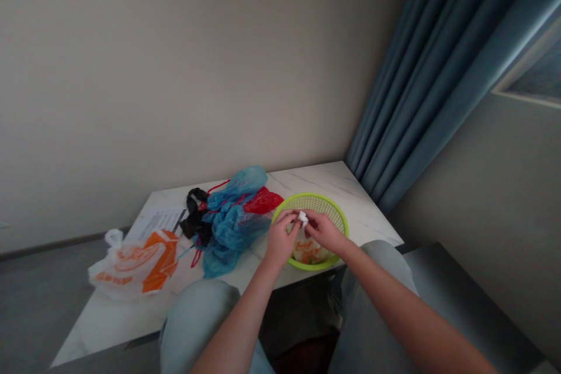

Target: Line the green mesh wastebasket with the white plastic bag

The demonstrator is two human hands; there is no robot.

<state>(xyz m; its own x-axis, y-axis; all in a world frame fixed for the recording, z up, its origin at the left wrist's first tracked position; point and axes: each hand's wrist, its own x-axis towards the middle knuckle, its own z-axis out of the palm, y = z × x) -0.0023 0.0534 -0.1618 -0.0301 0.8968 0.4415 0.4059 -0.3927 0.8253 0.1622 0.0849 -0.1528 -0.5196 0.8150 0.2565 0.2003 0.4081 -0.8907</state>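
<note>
hands [302, 234]: 2, pinching folded bag [307, 248] | basket [337, 216]: 1 | loose bags: maybe 4

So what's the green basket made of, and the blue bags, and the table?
The green basket looks like moulded plastic: bright lime, with a fine mesh of holes. The blue bags seem to be thin plastic film, crinkled and half see-through. The table top looks like white marble or an imitation of it, smooth with grey veins; which one is unclear.
</note>
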